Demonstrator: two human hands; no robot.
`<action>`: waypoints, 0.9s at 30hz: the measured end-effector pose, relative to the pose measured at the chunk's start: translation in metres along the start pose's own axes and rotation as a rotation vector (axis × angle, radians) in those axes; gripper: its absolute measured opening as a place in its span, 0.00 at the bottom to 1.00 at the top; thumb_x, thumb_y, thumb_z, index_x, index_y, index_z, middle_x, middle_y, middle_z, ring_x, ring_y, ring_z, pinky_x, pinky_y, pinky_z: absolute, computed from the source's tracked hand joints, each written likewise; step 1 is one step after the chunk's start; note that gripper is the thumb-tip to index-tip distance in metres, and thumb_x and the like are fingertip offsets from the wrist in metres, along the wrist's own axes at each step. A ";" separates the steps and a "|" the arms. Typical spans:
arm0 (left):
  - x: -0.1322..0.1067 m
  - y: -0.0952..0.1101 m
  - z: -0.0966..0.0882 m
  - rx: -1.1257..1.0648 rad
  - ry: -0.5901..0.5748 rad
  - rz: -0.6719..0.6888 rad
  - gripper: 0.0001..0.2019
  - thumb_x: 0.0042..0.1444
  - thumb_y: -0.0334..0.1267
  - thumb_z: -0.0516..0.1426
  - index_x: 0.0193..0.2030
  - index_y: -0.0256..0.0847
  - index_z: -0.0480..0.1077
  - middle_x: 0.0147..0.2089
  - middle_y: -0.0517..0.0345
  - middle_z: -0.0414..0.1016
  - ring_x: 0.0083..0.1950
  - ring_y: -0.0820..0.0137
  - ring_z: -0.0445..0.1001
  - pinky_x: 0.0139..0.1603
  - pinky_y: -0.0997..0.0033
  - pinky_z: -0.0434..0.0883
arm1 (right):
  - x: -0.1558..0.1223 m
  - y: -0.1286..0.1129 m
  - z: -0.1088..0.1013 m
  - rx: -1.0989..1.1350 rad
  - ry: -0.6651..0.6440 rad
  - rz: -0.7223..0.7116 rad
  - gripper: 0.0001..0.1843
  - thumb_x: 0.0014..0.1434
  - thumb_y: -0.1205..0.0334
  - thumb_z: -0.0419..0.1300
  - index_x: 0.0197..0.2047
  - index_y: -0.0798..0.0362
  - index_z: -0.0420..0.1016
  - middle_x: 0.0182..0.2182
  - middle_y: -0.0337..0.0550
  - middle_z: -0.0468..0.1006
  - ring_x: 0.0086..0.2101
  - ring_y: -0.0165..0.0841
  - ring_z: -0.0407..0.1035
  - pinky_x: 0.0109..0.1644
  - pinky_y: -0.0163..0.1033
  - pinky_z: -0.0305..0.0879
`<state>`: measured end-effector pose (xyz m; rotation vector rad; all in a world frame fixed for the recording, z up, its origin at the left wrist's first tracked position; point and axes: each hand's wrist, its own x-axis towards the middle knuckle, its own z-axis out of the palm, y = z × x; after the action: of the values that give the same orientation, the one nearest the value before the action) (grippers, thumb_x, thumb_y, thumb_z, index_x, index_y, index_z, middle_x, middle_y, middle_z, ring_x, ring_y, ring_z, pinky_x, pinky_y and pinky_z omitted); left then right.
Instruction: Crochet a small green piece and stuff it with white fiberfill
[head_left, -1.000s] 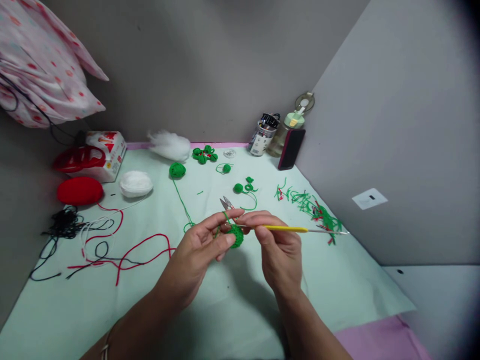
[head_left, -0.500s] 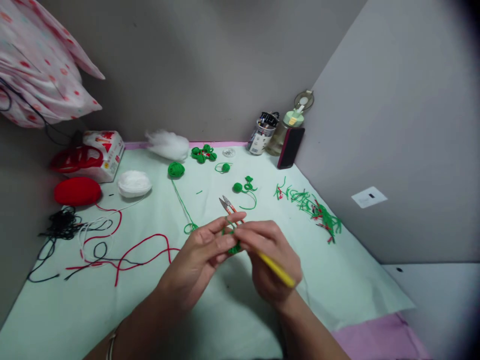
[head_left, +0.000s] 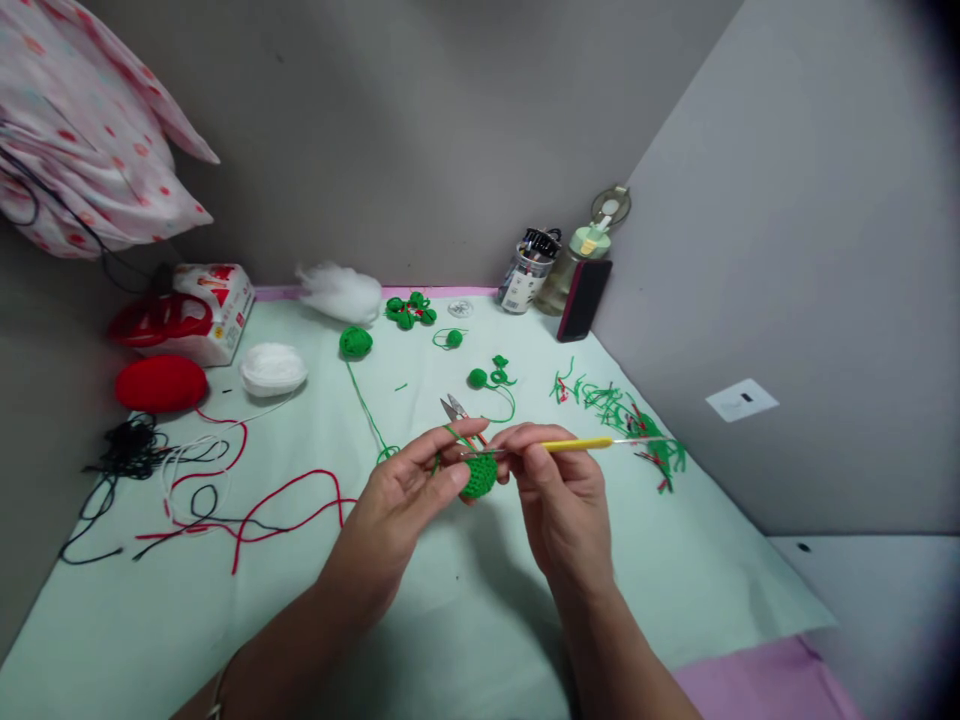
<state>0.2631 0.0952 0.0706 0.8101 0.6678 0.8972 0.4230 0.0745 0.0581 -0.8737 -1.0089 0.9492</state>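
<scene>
The left hand [head_left: 396, 495] pinches a rounded, green crocheted yarn piece [head_left: 480, 477] above the pale green cloth [head_left: 675, 570]; the right hand [head_left: 568, 505] grips a yellow-handled metal crochet hook [head_left: 577, 444], its tip by the piece's upper edge. Behind, a clear, labelled cylindrical cup [head_left: 516, 291] holds dark, slender items [head_left: 541, 243] (too small to tell apart) beside a translucent, green-topped bottle [head_left: 553, 290], lid flipped up.

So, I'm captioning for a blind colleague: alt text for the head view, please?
The person's left hand holds a rounded green crocheted piece; the right hand holds a yellow-handled metal crochet hook at its edge. Beyond lies a round green yarn ball.
</scene>
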 end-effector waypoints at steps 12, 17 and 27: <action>-0.001 0.006 -0.004 0.242 0.118 0.049 0.17 0.59 0.36 0.67 0.56 0.53 0.82 0.39 0.61 0.72 0.39 0.71 0.68 0.45 0.71 0.68 | -0.004 -0.002 -0.003 -0.037 -0.057 -0.022 0.10 0.74 0.59 0.60 0.42 0.48 0.83 0.36 0.40 0.83 0.35 0.30 0.74 0.42 0.38 0.71; -0.001 0.004 0.001 0.372 0.184 0.145 0.19 0.58 0.32 0.66 0.55 0.53 0.83 0.37 0.62 0.70 0.37 0.72 0.68 0.46 0.69 0.69 | -0.009 -0.005 -0.002 -0.247 -0.092 -0.211 0.11 0.75 0.64 0.57 0.46 0.47 0.82 0.38 0.40 0.83 0.38 0.33 0.75 0.42 0.40 0.72; -0.002 0.006 0.002 0.500 0.208 0.237 0.20 0.57 0.32 0.64 0.56 0.48 0.82 0.35 0.62 0.72 0.36 0.71 0.72 0.44 0.69 0.72 | -0.012 -0.005 -0.002 -0.336 -0.149 -0.366 0.13 0.74 0.71 0.55 0.50 0.48 0.80 0.39 0.43 0.83 0.41 0.36 0.77 0.43 0.43 0.74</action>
<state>0.2611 0.0949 0.0773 1.2720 1.0164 1.0540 0.4232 0.0613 0.0589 -0.8611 -1.4286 0.5467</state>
